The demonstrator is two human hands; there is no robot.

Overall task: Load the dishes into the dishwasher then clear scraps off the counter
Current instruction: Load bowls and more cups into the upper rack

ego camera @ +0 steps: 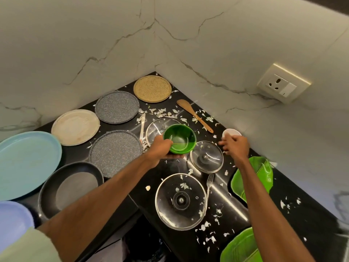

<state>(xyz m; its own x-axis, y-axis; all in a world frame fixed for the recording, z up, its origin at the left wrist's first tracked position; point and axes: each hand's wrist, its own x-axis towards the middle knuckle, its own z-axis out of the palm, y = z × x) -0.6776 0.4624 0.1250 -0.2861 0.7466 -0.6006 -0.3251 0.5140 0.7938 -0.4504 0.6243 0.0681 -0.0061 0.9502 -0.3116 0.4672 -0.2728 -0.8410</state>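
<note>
Left hand (160,147): curling tight round the near rim of the green bowl (180,138), grasping it.
Green bowl: sitting over the far glass lid (158,125) near the worktop's corner and covering much of that lid; lifted or resting, hard to say.
Right hand (236,146): hovering at the small white bowl (232,131) by the wall, fingers smearing into blur, so I cannot tell if it is grasping or loose; it is hiding most of that bowl.
Near lids: small glass lid (206,157) lying between the two hands, large glass lid (181,201) nearer, fork (210,179) lying along its rim.
Scraps (161,111): pale bits littering the black worktop (228,203).
Edges: lavender plate (13,220) and green leaf plate (242,248) getting cut off by the frame; second leaf plate (264,173) showing only in part.
</note>
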